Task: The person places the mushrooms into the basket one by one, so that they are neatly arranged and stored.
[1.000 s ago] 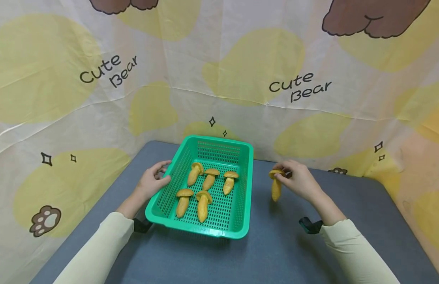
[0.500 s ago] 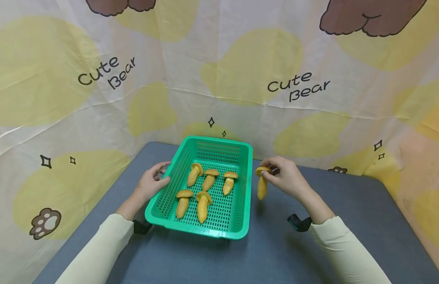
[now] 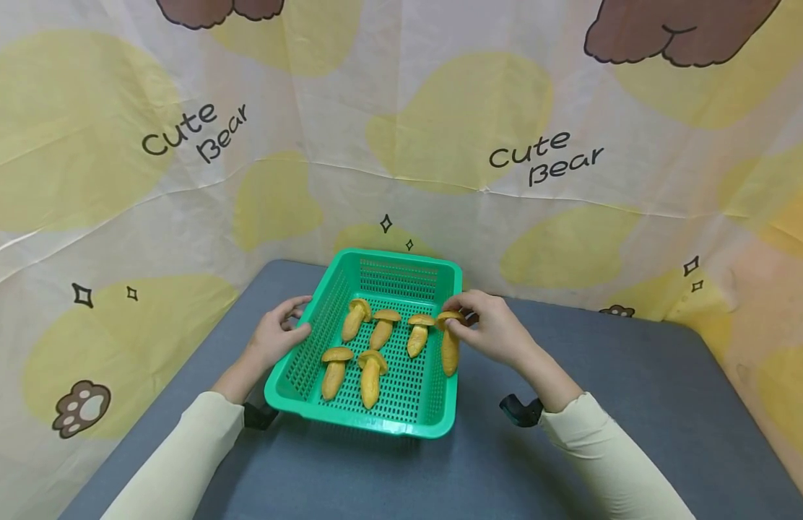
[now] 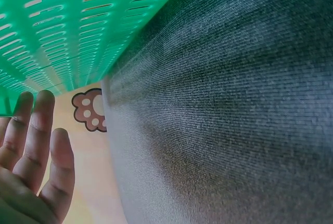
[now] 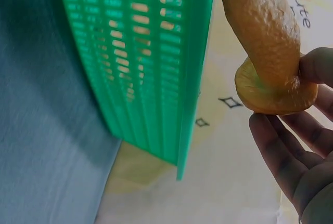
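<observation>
A green perforated plastic basket [image 3: 445, 401] stands on the table, with several yellow-brown mushrooms [image 3: 370, 379] lying apart on its floor. At its left rim is my left hand [image 3: 276, 337]; in the left wrist view the fingers [image 4: 40, 130] are loosely extended by the basket's outer side, and the thumb is out of sight there. My right hand [image 3: 489, 328] pinches another mushroom [image 3: 450, 352] by its cap end, thumb against the stem and fingers under the cap in the right wrist view. This mushroom hangs stem down over the basket's right rim.
A grey table [image 3: 609, 404] extends around the basket. Behind it hangs a cloth backdrop [image 3: 440, 130] with yellow patches and printed lettering. Dark wrist-worn devices [image 3: 521, 410] sit under both forearms.
My right hand has carried the mushroom leftward, from the table's right side to above the basket's right rim. The left hand, the basket and its mushrooms have stayed in place.
</observation>
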`<state>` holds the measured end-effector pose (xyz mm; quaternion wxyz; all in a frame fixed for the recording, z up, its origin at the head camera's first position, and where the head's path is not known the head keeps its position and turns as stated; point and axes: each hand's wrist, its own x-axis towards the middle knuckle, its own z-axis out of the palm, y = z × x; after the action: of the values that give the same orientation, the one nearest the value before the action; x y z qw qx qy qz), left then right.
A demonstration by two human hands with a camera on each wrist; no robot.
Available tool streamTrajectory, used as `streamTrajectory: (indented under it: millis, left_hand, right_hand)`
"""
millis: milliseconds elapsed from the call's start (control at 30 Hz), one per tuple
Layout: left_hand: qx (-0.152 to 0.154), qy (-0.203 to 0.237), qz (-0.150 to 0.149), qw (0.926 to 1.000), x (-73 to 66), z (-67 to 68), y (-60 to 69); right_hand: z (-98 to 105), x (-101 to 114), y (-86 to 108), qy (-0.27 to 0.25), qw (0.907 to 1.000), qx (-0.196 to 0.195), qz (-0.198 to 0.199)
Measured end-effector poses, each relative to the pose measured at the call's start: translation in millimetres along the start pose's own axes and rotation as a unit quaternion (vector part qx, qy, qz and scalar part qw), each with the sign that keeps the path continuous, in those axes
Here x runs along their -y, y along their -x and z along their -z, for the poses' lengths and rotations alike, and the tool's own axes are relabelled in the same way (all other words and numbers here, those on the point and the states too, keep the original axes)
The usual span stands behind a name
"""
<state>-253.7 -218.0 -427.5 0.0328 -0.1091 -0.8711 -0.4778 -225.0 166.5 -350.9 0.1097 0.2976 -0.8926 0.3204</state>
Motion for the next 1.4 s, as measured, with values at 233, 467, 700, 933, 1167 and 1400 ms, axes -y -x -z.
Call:
streamTrajectory:
  millis: [233, 467, 700, 933, 1167, 1400]
  left_hand:
    - [-0.001, 0.004, -0.004, 1.0, 2.9, -0.5, -0.4]
    - [-0.001, 0.006, -0.001, 1.0, 1.3, -0.5, -0.9]
    - [-0.001, 0.004, -0.003, 1.0, 1.3, 0.2, 0.8]
    - [0.005, 0.008, 0.002, 1.0, 2.7, -0.4, -1.1]
    - [0.005, 0.008, 0.01, 0.9999, 0.2, -0.5, -0.7]
    - [0.009, 0.005, 0.013, 0.9999, -4.9, 0.3, 1.0]
  right_hand:
    - [-13.9, 7.7, -6.4, -0.015, 0.9997, 0.019, 0.003]
    - [-32.1, 11.9, -10.3, 0.024, 0.9981, 0.052, 0.025]
    - [-51.8, 10.5, -14.9, 0.045, 0.9947, 0.082, 0.042]
    - [-62.4, 7.4, -18.3, 0.052, 0.9909, 0.121, 0.029]
    - [-73.1, 5.8, -21.2, 0.081, 0.9855, 0.149, -0.014]
    - [-77.1, 8.7, -21.4, 0.122, 0.9805, 0.153, -0.018]
